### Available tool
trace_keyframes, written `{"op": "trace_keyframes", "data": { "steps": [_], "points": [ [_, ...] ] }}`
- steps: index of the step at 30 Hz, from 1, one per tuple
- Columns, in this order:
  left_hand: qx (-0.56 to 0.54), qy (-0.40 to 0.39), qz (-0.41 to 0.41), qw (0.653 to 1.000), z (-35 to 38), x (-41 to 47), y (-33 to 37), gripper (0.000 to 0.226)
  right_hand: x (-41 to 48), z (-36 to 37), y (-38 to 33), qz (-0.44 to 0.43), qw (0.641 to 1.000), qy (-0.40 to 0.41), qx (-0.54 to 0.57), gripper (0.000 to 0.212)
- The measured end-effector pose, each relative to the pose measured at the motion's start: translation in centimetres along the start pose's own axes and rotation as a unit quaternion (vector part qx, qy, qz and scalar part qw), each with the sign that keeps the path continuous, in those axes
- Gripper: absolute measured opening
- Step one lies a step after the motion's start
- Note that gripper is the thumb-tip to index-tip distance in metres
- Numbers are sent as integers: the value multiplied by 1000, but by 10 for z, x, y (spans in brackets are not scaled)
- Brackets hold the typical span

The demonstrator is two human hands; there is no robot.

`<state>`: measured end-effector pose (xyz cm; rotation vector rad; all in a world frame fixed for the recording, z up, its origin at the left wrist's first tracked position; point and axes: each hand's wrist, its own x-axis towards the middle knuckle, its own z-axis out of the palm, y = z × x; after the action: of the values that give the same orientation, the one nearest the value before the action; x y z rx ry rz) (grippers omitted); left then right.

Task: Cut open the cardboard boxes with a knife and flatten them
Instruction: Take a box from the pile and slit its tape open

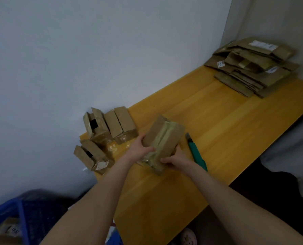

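A taped brown cardboard box [163, 138] stands on the yellow table [226, 124], tilted away from me, its top sealed with yellowish tape. My left hand [138, 150] grips its left side. My right hand [175, 160] grips its near right corner. A green utility knife [196, 152] lies on the table just right of the box, with no hand on it. Three more boxes sit at the table's left end: one with an open flap [96, 126], a closed one [122, 124], and one bearing a label [92, 157].
A pile of flattened cardboard [251, 68] lies at the far right end of the table, by the wall corner. A blue crate [11, 220] holding a box sits at the lower left, off the table. The table's right edge drops to a dark floor.
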<state>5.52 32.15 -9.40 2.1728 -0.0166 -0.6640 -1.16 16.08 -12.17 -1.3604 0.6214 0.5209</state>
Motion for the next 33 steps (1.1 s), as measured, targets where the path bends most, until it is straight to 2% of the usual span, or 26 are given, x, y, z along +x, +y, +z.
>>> {"op": "trace_keyframes", "data": {
  "steps": [3,5,7,10,13,15,17,23,25,28,31,33],
  "points": [
    [169,3,16,985,14,8,-4,89,-2,5,9,8,995,22,-93,53],
    [302,-11,-22,953,26,14,-5,110,2,4,14,5,980,53,-191,41],
    [364,-14,-37,931,37,17,-1,119,12,-4,17,-5,953,103,-284,39],
    [403,-4,-24,915,55,26,10,126,24,-24,22,9,913,191,-359,36],
    [431,10,-18,902,67,34,15,127,39,-46,31,9,855,273,-441,41],
    [433,10,-17,901,66,38,13,125,47,-57,35,21,825,296,-480,47],
    [438,1,-15,899,59,41,8,123,55,-65,39,45,816,290,-498,53],
    [465,-54,18,883,36,42,-13,122,62,-63,47,53,832,268,-482,56],
    [473,-60,30,878,31,36,-17,122,61,-60,40,47,873,242,-421,52],
    [482,-68,36,873,28,24,-18,120,55,-57,22,-5,941,201,-272,47],
    [478,-66,19,876,29,15,-15,122,43,-49,7,-61,958,170,-221,45],
    [459,-45,-3,887,34,11,-14,127,39,-42,-1,-78,962,180,-191,39]
  ]
}}
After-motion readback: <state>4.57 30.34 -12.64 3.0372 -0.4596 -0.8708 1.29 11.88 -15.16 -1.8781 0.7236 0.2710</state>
